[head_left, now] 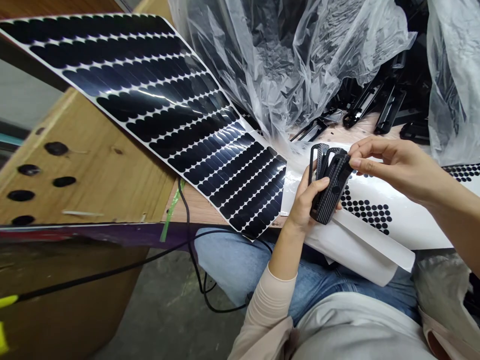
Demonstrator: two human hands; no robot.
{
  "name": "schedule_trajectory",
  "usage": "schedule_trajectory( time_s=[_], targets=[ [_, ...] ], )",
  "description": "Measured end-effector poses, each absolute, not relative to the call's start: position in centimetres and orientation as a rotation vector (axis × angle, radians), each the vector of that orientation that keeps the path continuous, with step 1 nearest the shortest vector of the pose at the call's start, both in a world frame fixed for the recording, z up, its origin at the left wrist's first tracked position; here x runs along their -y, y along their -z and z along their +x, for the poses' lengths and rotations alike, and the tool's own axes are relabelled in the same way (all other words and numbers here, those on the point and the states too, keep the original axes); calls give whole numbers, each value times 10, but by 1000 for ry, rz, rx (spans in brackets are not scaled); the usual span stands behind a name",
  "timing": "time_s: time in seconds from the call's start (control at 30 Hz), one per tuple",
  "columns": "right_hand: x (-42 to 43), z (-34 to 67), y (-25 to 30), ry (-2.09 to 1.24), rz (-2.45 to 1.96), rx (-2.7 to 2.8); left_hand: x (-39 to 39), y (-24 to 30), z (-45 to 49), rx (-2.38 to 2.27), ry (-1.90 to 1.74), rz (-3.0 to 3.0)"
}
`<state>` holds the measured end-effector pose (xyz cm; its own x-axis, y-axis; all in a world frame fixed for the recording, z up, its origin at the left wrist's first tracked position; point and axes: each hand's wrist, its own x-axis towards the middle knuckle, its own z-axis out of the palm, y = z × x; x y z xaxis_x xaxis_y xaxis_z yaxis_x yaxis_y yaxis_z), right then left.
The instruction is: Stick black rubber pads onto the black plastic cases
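A large sheet of black oval stickers (150, 110) is lying far left on the tabletop (195, 205). Near right, the left hand (309, 200) is closing snugly around black carbon-patterned plastic pieces (332, 187), while the right hand (393, 167) is steadying them, its fingers (360, 155) pinching their top edge.

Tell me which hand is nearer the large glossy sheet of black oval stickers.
Left: the left hand is just beside the large glossy sheet of black oval stickers; the right hand is farther off.
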<state>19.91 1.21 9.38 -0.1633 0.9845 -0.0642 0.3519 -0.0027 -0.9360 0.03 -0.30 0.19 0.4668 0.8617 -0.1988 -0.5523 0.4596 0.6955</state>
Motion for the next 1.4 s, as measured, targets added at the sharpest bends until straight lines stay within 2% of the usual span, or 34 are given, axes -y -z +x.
schedule_trajectory(
  time_s=[0.93, 1.17, 1.33, 1.4],
  targets=[
    [6, 192, -92, -677, -1475, 1860, 5, -4, -1, -608, -931, 602],
    [9, 191, -86, -308, -1470, 1915, 5, -3, -1, -626, -926, 598],
    [1, 195, -78, -624, -1453, 1941, 4, -3, -1, -629, -913, 622],
    [-13, 205, -70, -614, -1521, 1879, 4, -3, -1, -612, -915, 629]
  ],
)
